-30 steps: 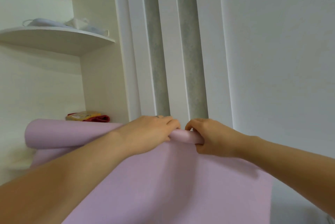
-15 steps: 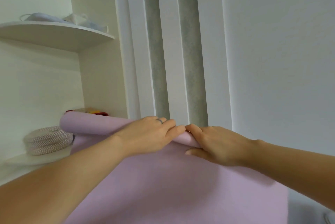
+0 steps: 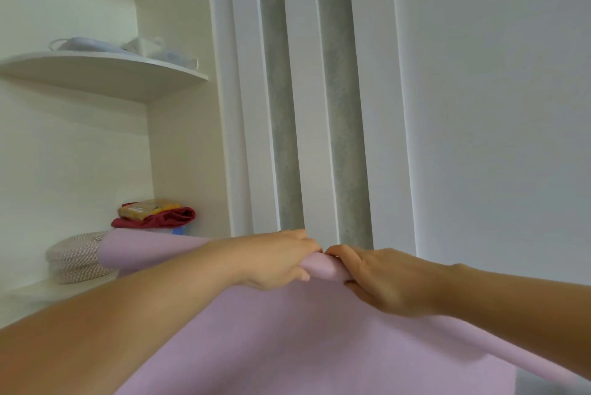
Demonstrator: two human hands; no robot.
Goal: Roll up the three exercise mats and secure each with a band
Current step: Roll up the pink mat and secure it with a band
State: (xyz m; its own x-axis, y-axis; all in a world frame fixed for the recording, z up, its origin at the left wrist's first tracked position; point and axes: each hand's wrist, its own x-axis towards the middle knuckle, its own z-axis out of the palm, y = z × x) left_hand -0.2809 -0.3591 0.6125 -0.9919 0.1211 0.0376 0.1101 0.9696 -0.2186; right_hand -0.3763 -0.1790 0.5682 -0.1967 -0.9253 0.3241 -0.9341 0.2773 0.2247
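A person's left hand (image 3: 275,258) and right hand (image 3: 383,279) are gripping a pink mat (image 3: 287,346). Both are closing around its rolled end, near a woven hat (image 3: 76,257).

You have one pale lilac exercise mat (image 3: 287,346) in front of you, its plain matte surface spreading flat from the bottom of the view up toward the wall. Its far end is curled over into a narrow, tight roll (image 3: 150,250) that runs crosswise, from just beside the shelf corner on the left to a little past the middle of the view. The roll lies level, its left end showing clear, while the unrolled part reaches wider to the right than the roll itself.
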